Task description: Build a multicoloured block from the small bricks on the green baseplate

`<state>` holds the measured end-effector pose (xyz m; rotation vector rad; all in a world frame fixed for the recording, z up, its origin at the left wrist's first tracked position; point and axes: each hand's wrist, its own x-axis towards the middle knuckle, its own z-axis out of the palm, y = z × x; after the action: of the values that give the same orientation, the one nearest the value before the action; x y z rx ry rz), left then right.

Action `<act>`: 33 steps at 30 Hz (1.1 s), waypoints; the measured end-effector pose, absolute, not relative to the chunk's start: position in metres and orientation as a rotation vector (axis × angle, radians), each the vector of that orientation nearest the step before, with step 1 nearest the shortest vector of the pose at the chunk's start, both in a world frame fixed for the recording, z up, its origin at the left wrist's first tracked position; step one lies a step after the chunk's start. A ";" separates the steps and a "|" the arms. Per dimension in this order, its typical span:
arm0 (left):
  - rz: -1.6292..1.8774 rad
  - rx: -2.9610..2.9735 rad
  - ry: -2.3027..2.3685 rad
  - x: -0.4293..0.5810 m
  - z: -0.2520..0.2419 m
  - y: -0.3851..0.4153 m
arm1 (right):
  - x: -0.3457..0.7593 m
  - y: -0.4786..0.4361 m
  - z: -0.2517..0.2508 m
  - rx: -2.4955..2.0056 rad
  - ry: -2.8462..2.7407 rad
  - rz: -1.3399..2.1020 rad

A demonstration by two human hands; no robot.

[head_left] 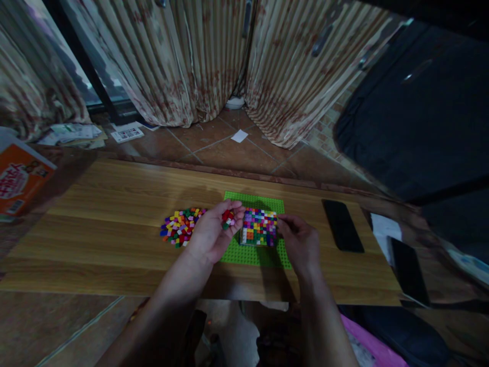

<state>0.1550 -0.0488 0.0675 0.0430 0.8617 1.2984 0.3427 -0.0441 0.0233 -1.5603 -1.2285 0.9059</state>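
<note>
Palm up, my left hand cups several small bricks, red, green, white and pink among them. A block of many coloured bricks stands on the green baseplate, just right of that hand. My right hand is at the block's right edge, thumb and index finger pressed together; anything between them is too small to make out. Left of my left hand lies a loose pile of coloured bricks, partly hidden by the hand.
The wooden table bears a black phone on the right. Beyond its right end are a white tissue and a dark flat object. An orange package is at far left, curtains behind.
</note>
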 end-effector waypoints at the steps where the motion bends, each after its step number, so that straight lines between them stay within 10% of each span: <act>1: 1.300 0.042 0.861 0.155 0.067 -0.049 | 0.342 -0.044 0.024 -1.560 -1.219 0.907; 22: 1.301 0.058 0.898 0.155 0.071 -0.049 | 0.339 -0.045 0.029 -1.591 -1.151 0.842; 33: 1.345 0.009 0.936 0.151 0.076 -0.047 | 0.320 -0.060 0.031 -1.468 -2.004 0.521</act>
<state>0.1507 -0.0469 0.0757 0.0092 0.9364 1.3449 0.3204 -0.0596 0.0308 -1.4677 -2.0036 0.5214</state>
